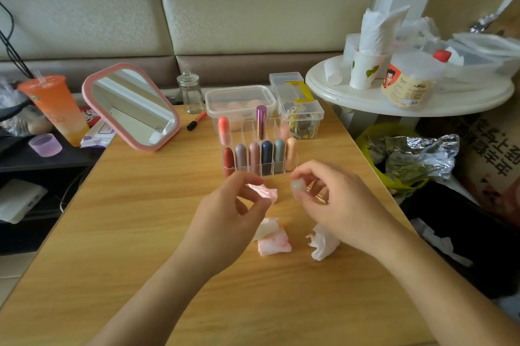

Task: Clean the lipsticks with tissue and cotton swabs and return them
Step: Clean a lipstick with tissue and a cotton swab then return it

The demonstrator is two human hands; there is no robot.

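Observation:
My left hand (239, 213) pinches a pink-stained piece of tissue (264, 193) just in front of the clear acrylic lipstick rack (267, 171). My right hand (334, 199) grips a pale, whitish lipstick (297, 187), its rounded end pointing left toward the tissue. The rack holds several capsule-shaped lipsticks (254, 157) and one tall purple metallic tube (261, 122). On the wooden table (140, 233) below my hands lie a folded red-stained tissue (274, 244) and a crumpled white tissue (323, 245).
A pink mirror (132, 106) stands at the back left beside a glass jar (191, 92) and an orange pencil (197, 120). Clear plastic boxes (240, 103) sit behind the rack. A white round side table (408, 92) with cups stands to the right, a waste bag (408, 154) below it.

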